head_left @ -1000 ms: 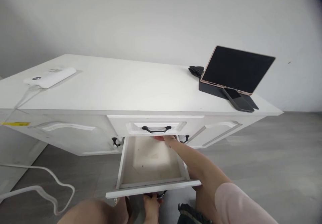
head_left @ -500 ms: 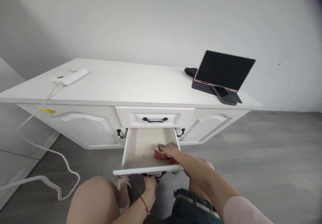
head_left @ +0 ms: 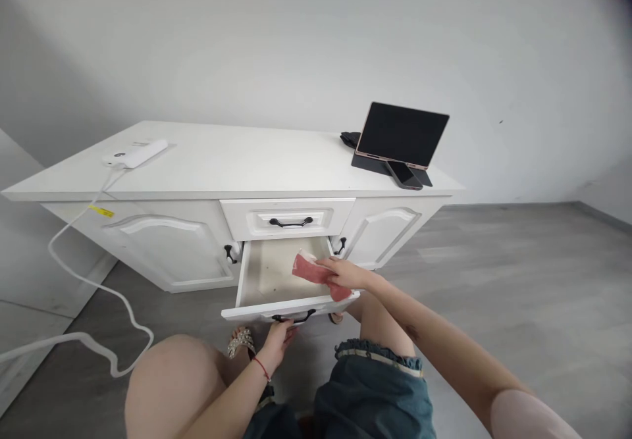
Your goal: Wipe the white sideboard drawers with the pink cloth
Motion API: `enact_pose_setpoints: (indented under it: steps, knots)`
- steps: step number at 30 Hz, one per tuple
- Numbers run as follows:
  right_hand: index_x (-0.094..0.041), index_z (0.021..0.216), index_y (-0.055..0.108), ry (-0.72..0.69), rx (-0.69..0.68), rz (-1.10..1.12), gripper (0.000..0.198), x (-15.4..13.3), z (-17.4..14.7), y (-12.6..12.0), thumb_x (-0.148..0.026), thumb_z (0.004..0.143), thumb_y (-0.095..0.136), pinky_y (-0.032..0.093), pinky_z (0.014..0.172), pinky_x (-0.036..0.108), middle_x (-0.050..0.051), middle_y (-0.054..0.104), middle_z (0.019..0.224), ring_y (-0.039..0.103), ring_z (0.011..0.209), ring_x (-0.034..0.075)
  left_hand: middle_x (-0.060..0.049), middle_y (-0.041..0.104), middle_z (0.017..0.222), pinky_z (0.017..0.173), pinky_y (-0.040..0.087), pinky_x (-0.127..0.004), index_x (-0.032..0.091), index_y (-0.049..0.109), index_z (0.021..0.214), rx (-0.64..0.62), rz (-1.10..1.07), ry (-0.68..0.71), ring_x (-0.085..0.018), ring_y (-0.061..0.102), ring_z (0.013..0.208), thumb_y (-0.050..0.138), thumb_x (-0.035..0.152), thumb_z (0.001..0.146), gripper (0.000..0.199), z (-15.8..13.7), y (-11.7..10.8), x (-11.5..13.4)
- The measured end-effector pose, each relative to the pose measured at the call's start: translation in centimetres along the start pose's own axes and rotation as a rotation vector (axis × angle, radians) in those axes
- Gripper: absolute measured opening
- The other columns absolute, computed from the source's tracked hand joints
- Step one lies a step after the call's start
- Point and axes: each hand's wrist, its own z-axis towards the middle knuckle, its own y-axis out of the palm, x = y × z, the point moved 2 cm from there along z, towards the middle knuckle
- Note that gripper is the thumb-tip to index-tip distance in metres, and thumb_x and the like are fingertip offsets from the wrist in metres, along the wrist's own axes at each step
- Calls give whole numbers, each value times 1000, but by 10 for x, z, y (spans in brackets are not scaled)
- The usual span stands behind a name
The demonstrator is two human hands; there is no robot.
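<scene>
A pulled-out white drawer (head_left: 254,309) stands in the middle of the cabinet, its bare pale bottom showing. My left hand (head_left: 277,343) is at the drawer's front from below, fingers curled at the black drawer handle (head_left: 302,318); the fingertips are partly hidden. Bunched in my right hand (head_left: 343,273) is a pinkish-red cloth (head_left: 310,268) with a whitish side. That hand is over the drawer's right part, and one end of the cloth hangs at the top edge of the drawer front.
A shut upper drawer (head_left: 291,220) sits above the open one. On the white cabinet top (head_left: 247,156) are a propped tablet (head_left: 402,133), a phone (head_left: 403,176), a black item (head_left: 350,139) and a white power strip (head_left: 135,154), its cord (head_left: 99,283) trailing down left. My knees flank the drawer.
My right hand has lifted the cloth from the drawer's bottom, up toward its front right edge. My left hand stays at the handle. The view has shifted, with the cabinet appearing further left.
</scene>
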Motion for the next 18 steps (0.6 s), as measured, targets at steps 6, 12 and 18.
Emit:
enact_pose_setpoints:
  steps: [6, 12, 18]
  knots:
    - [-23, 150, 35, 483, 135, -143, 67, -9, -73, 42, -10, 85, 46, 48, 78, 33, 17, 58, 120, 69, 90, 26, -3, 72, 73, 67, 53, -24, 17, 58, 74, -64, -113, -29, -15, 71, 66, 65, 5, 83, 16, 0, -24, 4]
    - [-12, 142, 44, 646, 282, -246, 58, -29, -68, 92, -8, 85, 50, 49, 87, 32, 24, 53, 132, 66, 103, 26, -2, 73, 75, 69, 54, -25, 18, 58, 75, -158, -187, -17, -15, 73, 70, 67, 5, 82, 17, 11, -39, -4]
    - [-9, 145, 41, 542, 256, -283, 60, -70, -38, 103, -1, 86, 38, 54, 81, 32, 29, 53, 134, 68, 100, 25, -1, 72, 74, 69, 52, -23, 18, 58, 75, -239, -177, 33, -16, 74, 74, 72, 6, 78, 19, 17, -44, -7]
